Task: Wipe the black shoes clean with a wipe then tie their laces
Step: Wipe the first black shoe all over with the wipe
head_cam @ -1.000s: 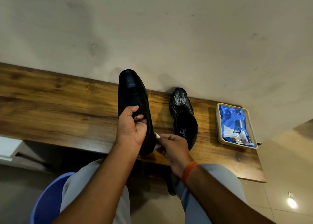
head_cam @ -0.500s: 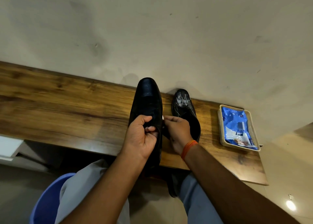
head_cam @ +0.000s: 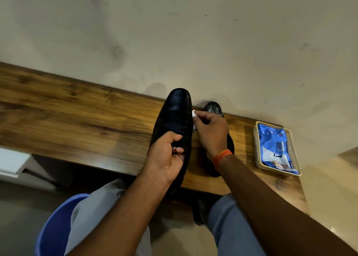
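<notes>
Right of the right hand [head_cam: 210, 133], a tray [head_cam: 258, 155] holds a blue pack [head_cam: 275, 149]. Its fingers pinch a wipe [head_cam: 193, 118] against the shoe [head_cam: 174, 120]; left hand [head_cam: 164, 159] fingers curl round it.

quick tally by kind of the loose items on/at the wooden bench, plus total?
Black shoes: 2, one held by the left hand, the held shoe, and the other shoe on the wooden bench
White wipe: 1, the wipe pinched by the right hand
Tray: 1, beige tray
Blue wipes packet: 1, the packet lying in the tray
Total: 5
</notes>
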